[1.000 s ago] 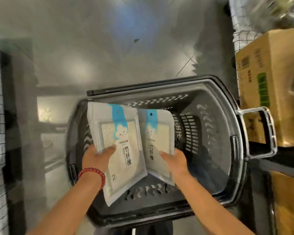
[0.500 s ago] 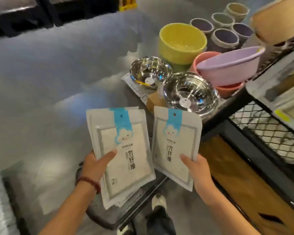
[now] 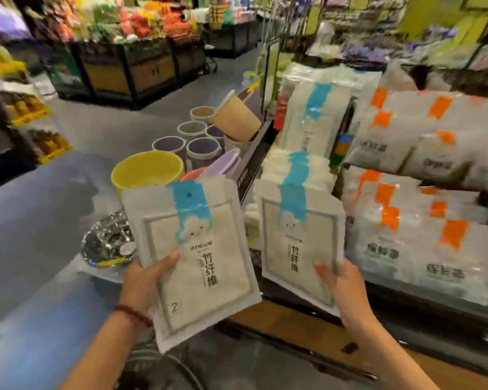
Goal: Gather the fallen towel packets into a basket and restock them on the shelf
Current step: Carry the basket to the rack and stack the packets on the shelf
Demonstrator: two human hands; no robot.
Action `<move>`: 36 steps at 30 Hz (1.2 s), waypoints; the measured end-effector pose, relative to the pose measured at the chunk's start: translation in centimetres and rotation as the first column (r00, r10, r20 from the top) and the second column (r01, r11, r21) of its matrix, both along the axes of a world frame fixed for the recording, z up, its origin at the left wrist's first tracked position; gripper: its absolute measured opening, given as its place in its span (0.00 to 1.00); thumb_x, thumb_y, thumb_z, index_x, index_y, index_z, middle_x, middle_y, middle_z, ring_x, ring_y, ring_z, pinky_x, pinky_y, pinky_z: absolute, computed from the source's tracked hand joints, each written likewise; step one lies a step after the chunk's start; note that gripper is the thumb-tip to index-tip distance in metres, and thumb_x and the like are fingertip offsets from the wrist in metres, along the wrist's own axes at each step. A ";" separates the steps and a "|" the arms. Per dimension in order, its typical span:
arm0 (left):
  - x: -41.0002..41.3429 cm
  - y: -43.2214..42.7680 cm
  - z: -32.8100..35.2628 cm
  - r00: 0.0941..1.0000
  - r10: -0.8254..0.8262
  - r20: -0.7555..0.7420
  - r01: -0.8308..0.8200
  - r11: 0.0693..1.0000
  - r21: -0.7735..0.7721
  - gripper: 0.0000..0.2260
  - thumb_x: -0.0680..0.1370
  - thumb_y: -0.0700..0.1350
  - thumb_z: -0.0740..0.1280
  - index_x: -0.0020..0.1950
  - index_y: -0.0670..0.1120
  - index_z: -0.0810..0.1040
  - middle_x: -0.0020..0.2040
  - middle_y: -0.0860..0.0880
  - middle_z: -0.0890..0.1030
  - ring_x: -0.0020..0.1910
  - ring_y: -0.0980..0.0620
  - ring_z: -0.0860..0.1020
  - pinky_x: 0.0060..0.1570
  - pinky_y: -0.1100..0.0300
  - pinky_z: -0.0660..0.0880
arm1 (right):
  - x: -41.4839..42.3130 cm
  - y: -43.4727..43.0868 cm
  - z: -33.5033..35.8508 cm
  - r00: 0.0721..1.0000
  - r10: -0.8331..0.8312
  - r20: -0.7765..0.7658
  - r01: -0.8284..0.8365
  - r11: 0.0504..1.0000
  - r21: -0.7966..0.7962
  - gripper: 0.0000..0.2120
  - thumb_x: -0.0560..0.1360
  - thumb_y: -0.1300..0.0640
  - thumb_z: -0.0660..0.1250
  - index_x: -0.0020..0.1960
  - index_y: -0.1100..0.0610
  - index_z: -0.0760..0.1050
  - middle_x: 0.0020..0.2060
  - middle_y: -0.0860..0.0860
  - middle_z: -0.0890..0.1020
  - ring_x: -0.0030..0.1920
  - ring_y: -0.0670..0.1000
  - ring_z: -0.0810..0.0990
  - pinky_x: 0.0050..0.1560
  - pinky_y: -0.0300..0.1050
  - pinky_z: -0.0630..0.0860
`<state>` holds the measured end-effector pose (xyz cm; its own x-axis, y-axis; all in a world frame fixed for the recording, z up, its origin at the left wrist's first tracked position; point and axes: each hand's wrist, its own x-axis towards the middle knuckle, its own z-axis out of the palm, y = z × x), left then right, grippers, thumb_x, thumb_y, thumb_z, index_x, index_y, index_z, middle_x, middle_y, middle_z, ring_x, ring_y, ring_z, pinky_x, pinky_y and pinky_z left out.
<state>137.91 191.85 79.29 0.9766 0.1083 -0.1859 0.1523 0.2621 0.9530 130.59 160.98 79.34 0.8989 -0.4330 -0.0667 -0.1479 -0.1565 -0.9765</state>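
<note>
L hand (image 3: 148, 280) pinches towel packet (image 3: 197, 226), thumb on front. R hand (image 3: 343, 282) pinches second packet (image 3: 299, 240) same way. Both upright, near, just before shelf (image 3: 392, 296). Blue-stripe stack (image 3: 296, 170) right behind. Gathering prob. done for these two; placing on shelf not yet done.

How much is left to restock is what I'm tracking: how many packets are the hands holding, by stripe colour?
Blue-striped: 2, the left packet in the left hand and the right packet in the right hand.
Orange-striped: 0; the orange-striped packets are in neither hand.
Total: 2 showing; any behind the left packet are hidden.
</note>
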 end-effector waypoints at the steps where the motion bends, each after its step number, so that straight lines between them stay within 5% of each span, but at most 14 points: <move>1: 1.4 -1.8 0.5 0.999 -0.030 0.010 0.030 0.999 -0.017 0.10 0.69 0.34 0.70 0.48 0.40 0.81 0.40 0.46 0.85 0.37 0.50 0.83 0.33 0.58 0.79 | 0.8 -1.7 0.3 1.000 -0.021 0.005 0.021 0.999 -0.027 0.06 0.77 0.55 0.65 0.52 0.48 0.77 0.46 0.44 0.83 0.48 0.46 0.81 0.46 0.44 0.78; 9: 9.0 -10.9 1.5 0.966 -0.252 0.049 0.254 0.966 -0.050 0.09 0.68 0.36 0.72 0.47 0.43 0.84 0.47 0.41 0.84 0.45 0.42 0.83 0.43 0.45 0.80 | 7.5 -8.3 -0.6 0.963 -0.271 0.013 0.269 0.948 -0.170 0.03 0.78 0.56 0.64 0.49 0.54 0.77 0.36 0.48 0.79 0.37 0.47 0.76 0.33 0.36 0.69; 11: 10.5 -11.4 1.1 0.966 -0.250 0.068 0.249 0.968 0.017 0.20 0.62 0.41 0.78 0.53 0.41 0.81 0.52 0.39 0.83 0.50 0.39 0.81 0.50 0.41 0.77 | 8.9 -9.0 -1.0 0.949 -0.315 0.007 0.312 0.935 -0.167 0.04 0.78 0.57 0.65 0.50 0.56 0.77 0.38 0.51 0.80 0.39 0.49 0.77 0.36 0.40 0.70; 17: 15.5 -13.0 -0.1 0.925 -0.332 0.183 0.304 0.938 0.167 0.13 0.66 0.42 0.71 0.50 0.49 0.79 0.46 0.53 0.85 0.45 0.54 0.83 0.38 0.65 0.78 | 12.2 -10.0 -1.2 0.926 -0.377 -0.017 0.367 0.911 -0.191 0.09 0.77 0.56 0.65 0.38 0.50 0.74 0.36 0.50 0.79 0.38 0.49 0.77 0.37 0.44 0.72; 22: 19.4 -14.1 -0.4 0.889 -0.429 0.160 0.386 0.890 0.244 0.12 0.68 0.38 0.74 0.49 0.51 0.80 0.46 0.53 0.85 0.46 0.53 0.82 0.43 0.56 0.79 | 12.4 -10.1 -0.6 0.875 -0.483 0.014 0.474 0.852 -0.222 0.12 0.76 0.58 0.67 0.35 0.48 0.72 0.31 0.43 0.78 0.34 0.44 0.76 0.34 0.42 0.72; 28: 20.8 -16.1 -0.4 0.809 -0.559 0.182 0.502 0.818 0.279 0.14 0.69 0.31 0.71 0.47 0.49 0.79 0.41 0.59 0.84 0.42 0.62 0.82 0.37 0.70 0.76 | 12.4 -10.6 0.8 0.867 -0.499 0.011 0.492 0.851 -0.185 0.14 0.76 0.61 0.66 0.35 0.50 0.69 0.32 0.47 0.74 0.38 0.56 0.75 0.43 0.58 0.75; 33: 20.9 -17.6 -0.5 0.758 -0.638 0.137 0.586 0.758 0.288 0.15 0.70 0.29 0.69 0.46 0.48 0.79 0.40 0.58 0.84 0.42 0.60 0.82 0.40 0.69 0.77 | 12.8 -11.7 0.3 0.879 -0.476 0.025 0.477 0.878 -0.039 0.03 0.76 0.63 0.66 0.43 0.60 0.74 0.44 0.65 0.80 0.48 0.64 0.78 0.39 0.42 0.76; 36: 20.2 -18.7 -1.7 0.730 -0.679 0.078 0.628 0.712 0.314 0.13 0.71 0.28 0.69 0.45 0.46 0.79 0.39 0.52 0.84 0.42 0.56 0.81 0.42 0.66 0.78 | 13.1 -12.0 -0.2 0.903 -0.430 0.019 0.430 0.900 -0.074 0.02 0.76 0.61 0.66 0.48 0.59 0.75 0.44 0.58 0.81 0.47 0.58 0.79 0.43 0.45 0.75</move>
